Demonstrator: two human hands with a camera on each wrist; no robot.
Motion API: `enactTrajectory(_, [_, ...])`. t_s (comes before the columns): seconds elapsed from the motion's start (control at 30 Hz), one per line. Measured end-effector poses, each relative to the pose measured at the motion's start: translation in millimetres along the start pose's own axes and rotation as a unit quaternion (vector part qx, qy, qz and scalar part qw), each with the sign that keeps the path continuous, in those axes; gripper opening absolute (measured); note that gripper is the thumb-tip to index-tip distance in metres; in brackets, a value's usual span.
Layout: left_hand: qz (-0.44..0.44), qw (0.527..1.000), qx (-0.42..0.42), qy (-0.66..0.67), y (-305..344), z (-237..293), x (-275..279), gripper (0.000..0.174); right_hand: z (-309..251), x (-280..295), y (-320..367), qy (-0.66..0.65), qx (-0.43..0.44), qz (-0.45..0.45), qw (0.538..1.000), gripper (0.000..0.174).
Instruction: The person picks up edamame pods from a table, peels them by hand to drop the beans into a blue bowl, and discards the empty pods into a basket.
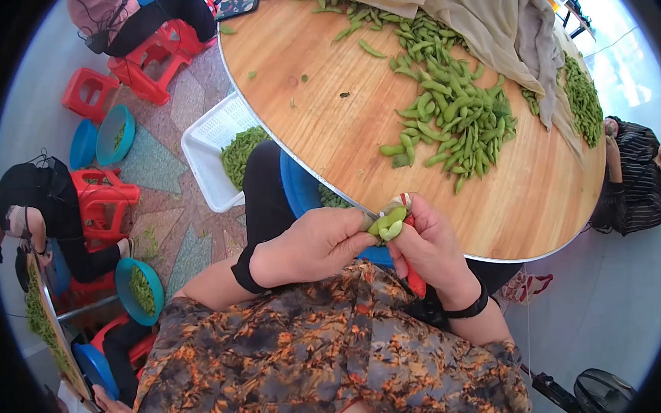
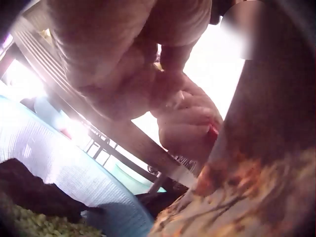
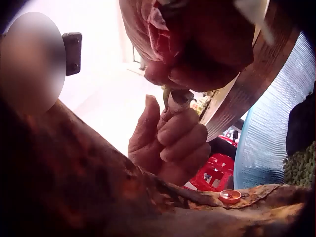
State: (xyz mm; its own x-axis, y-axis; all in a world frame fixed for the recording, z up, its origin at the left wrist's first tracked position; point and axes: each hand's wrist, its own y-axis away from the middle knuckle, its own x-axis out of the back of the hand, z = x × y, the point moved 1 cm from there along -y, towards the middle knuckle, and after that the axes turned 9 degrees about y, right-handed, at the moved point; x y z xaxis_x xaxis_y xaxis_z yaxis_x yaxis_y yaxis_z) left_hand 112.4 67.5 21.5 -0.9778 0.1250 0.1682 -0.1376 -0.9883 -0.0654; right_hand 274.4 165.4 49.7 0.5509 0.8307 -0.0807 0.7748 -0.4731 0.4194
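In the head view both hands meet at the near edge of the round table. My left hand (image 1: 310,241) pinches green soybean pods (image 1: 388,224) between thumb and fingers, and a pale wrap covers one fingertip. Close against it, my right hand (image 1: 439,249) grips a tool with a red handle (image 1: 416,280); its working end is hidden by fingers and pods. The left wrist view has the left hand (image 2: 108,54) large in front. In the right wrist view the right hand (image 3: 207,49) is above the left hand (image 3: 180,140).
A pile of soybean pods (image 1: 453,118) lies on the wooden table (image 1: 302,96), partly under a beige cloth (image 1: 470,12). Below the edge is a blue basin (image 1: 293,182). A white basket (image 1: 208,153) with pods and red stools (image 1: 106,207) stand left; other people sit around.
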Motion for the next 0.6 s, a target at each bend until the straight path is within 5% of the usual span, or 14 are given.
enactTrajectory(0.03, [0.017,0.994,-0.043,-0.094,0,1,0,0.017,-1,-1,1,-0.001,-0.001,-0.001,1.0,0.003])
enactTrajectory(0.17, [0.048,0.987,-0.094,-0.118,1,3,-1,0.022,-1,0,1,0.033,-0.004,-0.017,0.999,0.005])
enactTrajectory(0.27, [-0.001,0.998,0.005,0.061,3,5,4,0.022,2,2,0,0.011,0.019,-0.05,0.998,0.006])
enactTrajectory(0.33, [-0.087,0.893,0.226,0.38,0,5,10,0.021,2,2,-1,-0.011,0.033,-0.076,0.997,0.006])
enactTrajectory(0.37, [-0.091,0.833,0.182,0.515,2,-11,3,0.02,1,0,-2,-0.02,0.044,-0.074,0.996,0.006])
enactTrajectory(0.4, [-0.089,0.833,0.182,0.515,2,-16,2,0.02,0,0,-2,-0.029,0.055,-0.072,0.996,0.006])
enactTrajectory(0.47, [-0.12,0.737,0.182,0.64,0,-19,0,0.02,-5,0,-5,-0.05,0.024,-0.068,0.996,0.006])
enactTrajectory(0.5, [-0.12,0.737,0.182,0.64,-2,-13,-1,0.02,-7,1,-6,-0.072,-0.008,-0.062,0.995,0.005])
enactTrajectory(0.53, [-0.053,0.93,0.081,0.354,-6,-2,2,0.026,-8,1,-7,-0.073,-0.009,-0.06,0.996,0.005])
enactTrajectory(0.57, [0.022,0.999,-0.033,0.021,-8,5,5,0.032,-9,1,-8,-0.051,-0.016,-0.041,0.998,0.004])
enactTrajectory(0.6, [0.022,0.999,-0.032,0.022,-9,4,5,0.032,-9,0,-9,-0.028,-0.024,-0.025,0.999,0.003])
